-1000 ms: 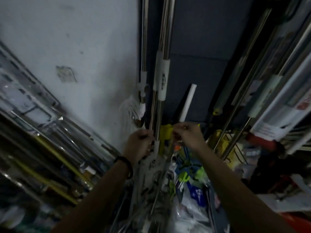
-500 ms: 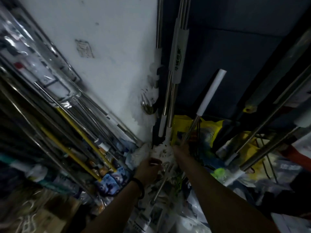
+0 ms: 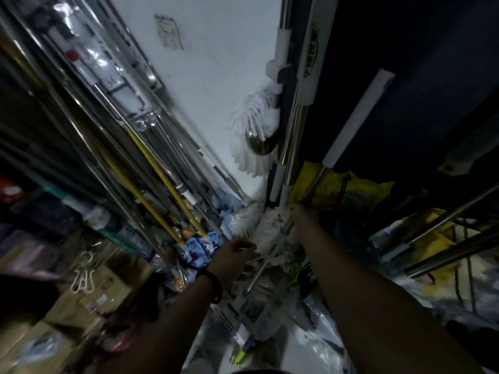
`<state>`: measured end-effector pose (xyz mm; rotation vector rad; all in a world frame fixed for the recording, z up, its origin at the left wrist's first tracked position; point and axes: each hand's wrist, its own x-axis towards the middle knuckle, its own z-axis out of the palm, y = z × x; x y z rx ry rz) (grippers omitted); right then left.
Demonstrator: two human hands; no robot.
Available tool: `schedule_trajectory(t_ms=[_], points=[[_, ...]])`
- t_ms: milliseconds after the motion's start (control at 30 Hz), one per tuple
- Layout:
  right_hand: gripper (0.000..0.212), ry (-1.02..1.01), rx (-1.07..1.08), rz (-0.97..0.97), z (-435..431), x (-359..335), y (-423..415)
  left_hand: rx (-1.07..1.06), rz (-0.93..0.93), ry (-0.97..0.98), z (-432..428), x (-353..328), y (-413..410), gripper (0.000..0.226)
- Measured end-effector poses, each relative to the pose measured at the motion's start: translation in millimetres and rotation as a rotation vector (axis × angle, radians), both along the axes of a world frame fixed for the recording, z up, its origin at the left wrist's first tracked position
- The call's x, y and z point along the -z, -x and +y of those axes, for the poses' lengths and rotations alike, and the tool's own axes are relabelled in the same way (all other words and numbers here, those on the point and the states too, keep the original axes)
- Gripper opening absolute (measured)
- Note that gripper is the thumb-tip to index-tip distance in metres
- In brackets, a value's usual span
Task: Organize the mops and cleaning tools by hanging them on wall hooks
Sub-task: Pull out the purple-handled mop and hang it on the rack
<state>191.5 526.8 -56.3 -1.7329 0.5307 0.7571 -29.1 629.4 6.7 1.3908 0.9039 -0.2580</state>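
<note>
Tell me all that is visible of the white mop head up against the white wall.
The mop head is a fan of white strings, seemingly cotton, spread against the wall above the floor clutter. A shiny round metal cap sits at its middle. Its pole, metal with a white sleeve, runs upward. It looks clean.

A white wall (image 3: 216, 63) bears a faint squarish patch (image 3: 168, 32) high up, and it meets a dark blue panel (image 3: 405, 49) on the right. A crumpled yellow plastic bag (image 3: 353, 188) sits low against that panel. Blue printed packets (image 3: 197, 248) lie at the foot of the wall, while cardboard boxes (image 3: 89, 303) stand at the floor's left edge with a bunch of white hooks (image 3: 81, 276) above them; their print is too blurred to read.
</note>
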Motion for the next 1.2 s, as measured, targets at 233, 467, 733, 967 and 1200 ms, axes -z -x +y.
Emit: schedule_trajectory(t_ms=[233, 467, 733, 967, 1200], points=[[0.055, 0.236, -0.343, -0.222, 13, 18, 93, -0.141, 0.081, 0.013, 6, 13, 50, 0.014], [0.042, 0.135, -0.563, -0.363, 4, 22, 157, -0.191, 0.164, -0.011, 23, 31, 113, 0.017], [0.053, 0.211, -0.585, -0.511, 19, -4, 247, -0.016, 0.193, 0.108, 31, 45, 155, 0.021], [0.047, 0.194, -0.396, -0.509, 23, -15, 325, 0.026, 0.343, 0.251, 49, 83, 222, 0.027], [0.031, 0.246, -0.265, -0.541, 20, -34, 397, -0.191, 0.301, 0.573, 42, 136, 264, 0.022]])
